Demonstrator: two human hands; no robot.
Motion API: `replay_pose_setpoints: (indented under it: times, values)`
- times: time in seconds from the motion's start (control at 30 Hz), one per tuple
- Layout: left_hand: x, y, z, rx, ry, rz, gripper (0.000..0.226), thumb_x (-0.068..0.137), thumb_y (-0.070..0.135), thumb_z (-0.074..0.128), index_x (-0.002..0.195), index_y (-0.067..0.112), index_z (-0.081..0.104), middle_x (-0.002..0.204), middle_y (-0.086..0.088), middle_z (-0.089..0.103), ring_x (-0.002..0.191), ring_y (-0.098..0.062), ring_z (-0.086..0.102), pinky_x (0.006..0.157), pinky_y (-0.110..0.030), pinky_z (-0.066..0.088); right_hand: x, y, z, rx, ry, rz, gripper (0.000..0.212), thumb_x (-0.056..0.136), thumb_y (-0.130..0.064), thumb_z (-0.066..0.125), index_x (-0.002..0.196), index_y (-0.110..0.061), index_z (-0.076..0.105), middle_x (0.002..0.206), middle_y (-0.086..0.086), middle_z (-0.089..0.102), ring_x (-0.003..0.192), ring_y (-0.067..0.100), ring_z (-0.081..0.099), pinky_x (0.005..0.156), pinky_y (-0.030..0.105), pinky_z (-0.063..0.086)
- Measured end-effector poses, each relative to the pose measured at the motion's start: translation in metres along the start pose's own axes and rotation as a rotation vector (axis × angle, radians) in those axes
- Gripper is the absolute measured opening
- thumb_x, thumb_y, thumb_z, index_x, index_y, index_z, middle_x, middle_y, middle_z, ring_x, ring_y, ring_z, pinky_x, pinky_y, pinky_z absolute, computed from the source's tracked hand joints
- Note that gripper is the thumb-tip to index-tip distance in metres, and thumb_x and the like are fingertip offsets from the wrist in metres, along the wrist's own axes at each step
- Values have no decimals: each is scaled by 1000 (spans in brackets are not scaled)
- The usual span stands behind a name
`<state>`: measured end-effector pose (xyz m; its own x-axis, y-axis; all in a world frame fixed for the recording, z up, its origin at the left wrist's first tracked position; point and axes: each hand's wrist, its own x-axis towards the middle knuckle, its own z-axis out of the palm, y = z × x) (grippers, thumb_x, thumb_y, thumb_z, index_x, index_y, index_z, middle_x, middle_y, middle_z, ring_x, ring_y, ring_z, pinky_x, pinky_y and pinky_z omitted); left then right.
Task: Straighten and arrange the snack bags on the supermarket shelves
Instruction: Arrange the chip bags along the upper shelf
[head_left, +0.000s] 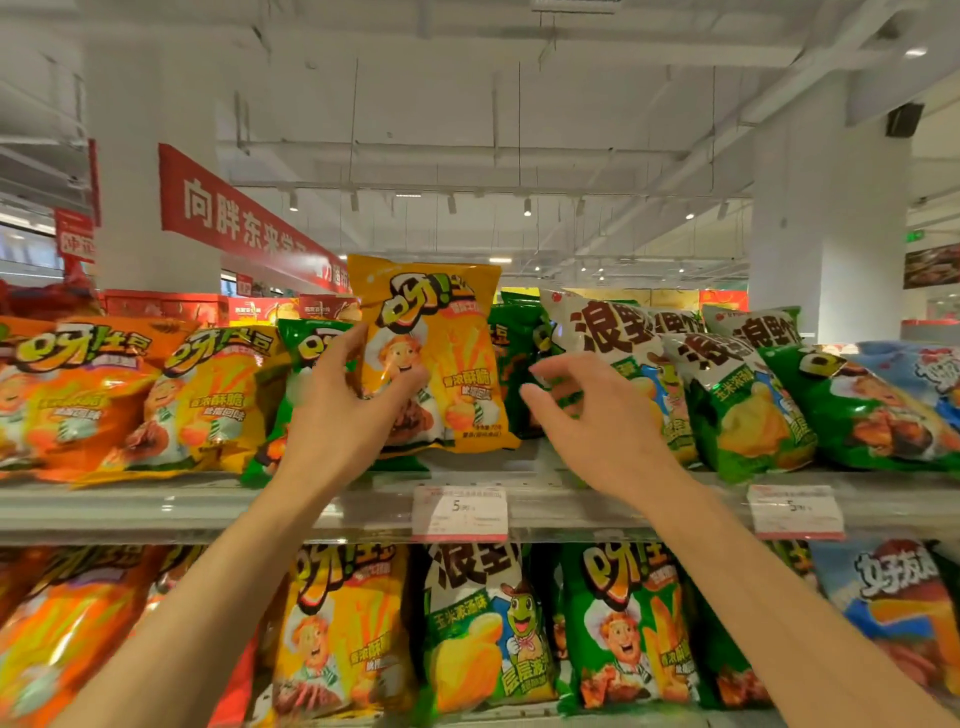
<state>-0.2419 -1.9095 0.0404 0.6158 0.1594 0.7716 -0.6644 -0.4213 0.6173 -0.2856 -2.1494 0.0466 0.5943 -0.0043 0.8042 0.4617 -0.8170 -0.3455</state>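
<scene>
From the head view, the left hand (340, 400) grips a yellow snack bag (441, 358) by its left edge, thumb across the front and fingers curled behind, holding it upright at the middle of the top shelf (208, 501). The right hand (587, 410) hovers just right of it with loosely spread fingers, holding nothing, in front of a dark green bag (514, 358). White-and-green bags (727, 405) lean further right, orange bags (67, 395) far left.
</scene>
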Motion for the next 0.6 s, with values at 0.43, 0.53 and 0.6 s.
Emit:
replay_pose_setpoints:
  times: [0.43, 0.53, 0.6]
  values:
    - [6, -43, -134, 32, 105, -60, 78, 83, 56, 79, 150, 38, 44, 137, 15, 59, 124, -13, 59, 103, -41, 52, 39, -86, 100, 311, -213, 101, 35, 102, -42, 54, 133, -25, 59, 128, -6, 65, 110, 7, 60, 95, 28, 48]
    - [6, -51, -154, 63, 105, -66, 80, 83, 54, 79, 151, 36, 43, 143, 11, 58, 127, -15, 59, 108, -46, 50, 45, -87, 123, 208, -281, 246, 64, 99, -56, 52, 145, -12, 45, 140, 7, 58, 112, 19, 57, 87, 33, 45]
    - [6, -56, -164, 81, 111, -66, 81, 83, 53, 79, 153, 36, 42, 147, 10, 55, 130, -16, 57, 108, -44, 48, 47, -88, 135, 168, -395, 340, 76, 97, -67, 47, 143, -7, 46, 128, 14, 64, 100, 20, 58, 82, 34, 45]
